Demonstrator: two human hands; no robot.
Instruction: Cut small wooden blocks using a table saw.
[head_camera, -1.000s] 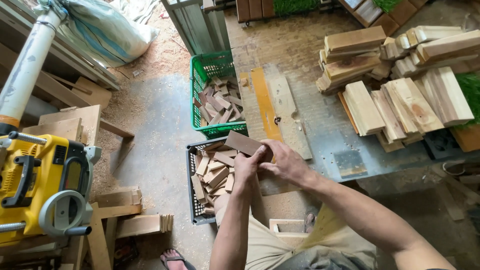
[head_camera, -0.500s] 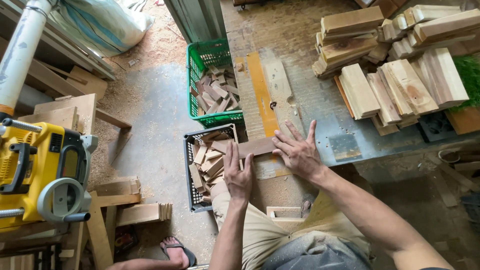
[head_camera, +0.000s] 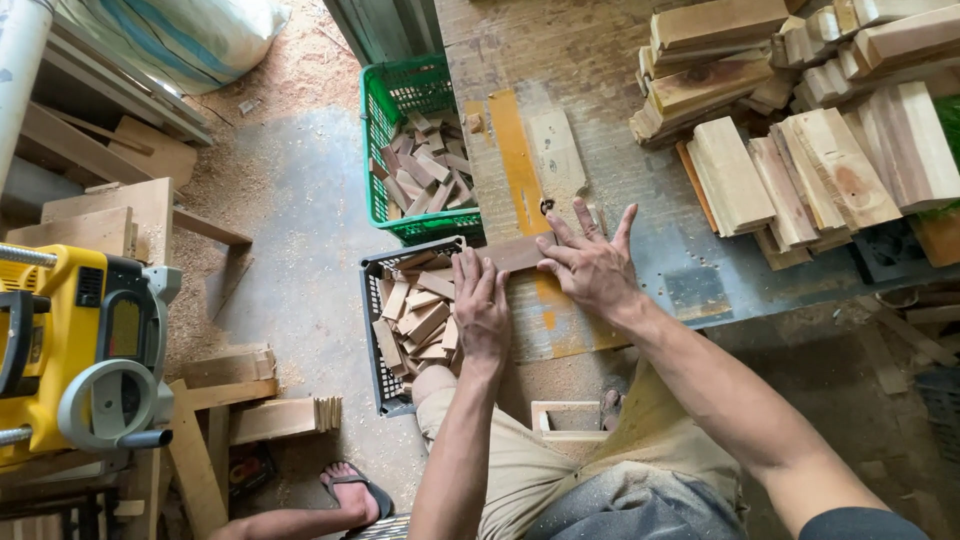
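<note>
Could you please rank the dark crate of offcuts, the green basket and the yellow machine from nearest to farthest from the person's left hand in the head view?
From the left hand:
1. Dark crate, just beside it, toward the floor.
2. Green basket, beyond the crate, by the bench edge.
3. Yellow machine, far across the floor.

yellow planer (head_camera: 70, 360) at left; green crate (head_camera: 385, 110) of offcuts; stacked wood blocks (head_camera: 800, 150) on bench

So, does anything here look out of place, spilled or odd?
Sawdust lies spread over the floor near the green crate. Offcuts in the grey crate are jumbled, not stacked. Both hands, left hand and right hand, lie flat by a small board. Nothing looks damaged.
</note>
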